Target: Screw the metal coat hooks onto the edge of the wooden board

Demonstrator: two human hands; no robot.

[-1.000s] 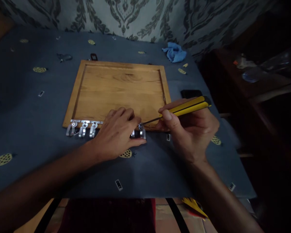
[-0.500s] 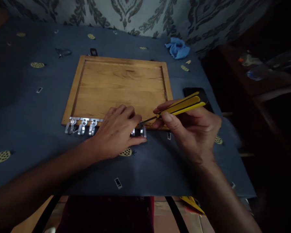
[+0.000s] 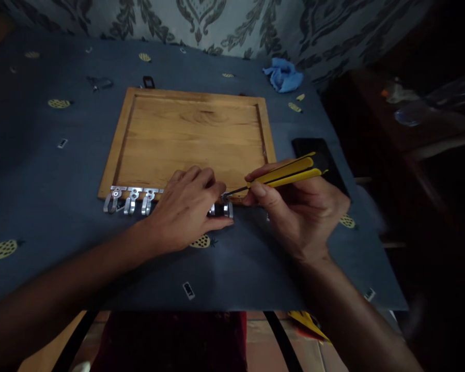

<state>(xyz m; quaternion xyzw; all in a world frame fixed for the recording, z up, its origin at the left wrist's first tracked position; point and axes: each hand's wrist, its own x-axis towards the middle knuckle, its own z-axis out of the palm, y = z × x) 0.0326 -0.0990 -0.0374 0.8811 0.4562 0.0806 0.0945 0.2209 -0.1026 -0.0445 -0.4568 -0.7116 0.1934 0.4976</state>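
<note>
With one screw [image 3: 115, 194] seated, others seemingly missing, the right hand [image 3: 304, 212] is pinching a screwdriver [image 3: 294, 177] against the hook rail [image 3: 134, 196] along the wooden board [image 3: 189, 139]'s near edge, the left hand [image 3: 186, 209], fingers bunched, covering the rail's middle.

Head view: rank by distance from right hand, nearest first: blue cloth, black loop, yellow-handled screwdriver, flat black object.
From the right hand:
1. Yellow-handled screwdriver: in its grip
2. Flat black object: just beyond it
3. Blue cloth: far back, right
4. Black loop: past the wooden board, left
</note>
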